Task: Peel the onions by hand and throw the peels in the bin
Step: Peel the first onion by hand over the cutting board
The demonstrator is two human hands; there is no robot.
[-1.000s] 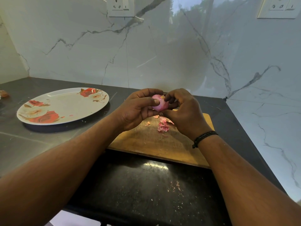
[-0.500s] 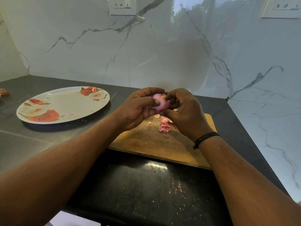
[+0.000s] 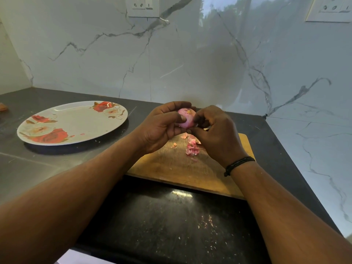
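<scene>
From the head view we count one onion (image 3: 185,118), pink and mostly bare, held up between our two hands above the far end of one board (image 3: 177,168). Our left hand (image 3: 162,128) curls round it, thumb laid across its near face and fingers wrapped over the top and behind. Our right hand (image 3: 215,134) closes in from the other side, its fingertips bent against the onion's right edge; whether they pinch a flap of skin or only press we cannot tell, since the knuckles hide the contact. One dark band (image 3: 239,164) circles the right wrist.

Directly below the grip lies one small heap of peels (image 3: 192,146) on the board, with two loose flakes just left of it. Part of the heap is covered by the right hand.

Well to the left of the grip sits one plate (image 3: 76,121) with rose prints. Two sockets (image 3: 142,6) on the wall above are cut off by the top edge. An orange thing at the far left edge is too cropped to name.
</scene>
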